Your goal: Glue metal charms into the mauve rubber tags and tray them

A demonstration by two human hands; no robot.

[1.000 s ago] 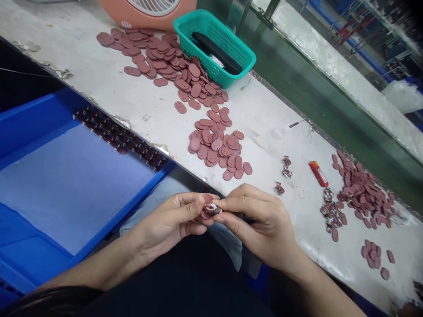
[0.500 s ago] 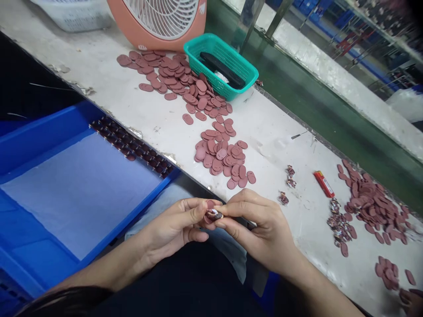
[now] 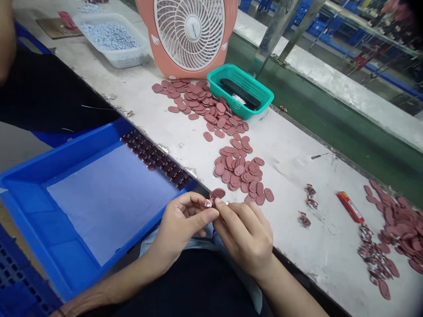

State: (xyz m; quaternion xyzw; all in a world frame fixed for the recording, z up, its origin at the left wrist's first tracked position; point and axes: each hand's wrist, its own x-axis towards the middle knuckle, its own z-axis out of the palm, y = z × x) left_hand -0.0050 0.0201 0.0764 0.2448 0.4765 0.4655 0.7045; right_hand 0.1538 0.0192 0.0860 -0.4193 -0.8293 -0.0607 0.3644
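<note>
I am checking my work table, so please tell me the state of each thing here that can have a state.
Left hand: pinching an oval maroon piece.
Right hand: fingers close to the piece, contact unclear.
Desk fan: upright; running or not, cannot tell.
Teal basket: holding black items.
Blue tray: lined with a pale sheet.
Red lighter: lying on the table.

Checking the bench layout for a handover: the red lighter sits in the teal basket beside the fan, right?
Not quite. The head view shows the red lighter lying on the white bench, beside the pile of reddish ovals, not in the teal basket. That basket is beside the fan, as you said.
</note>
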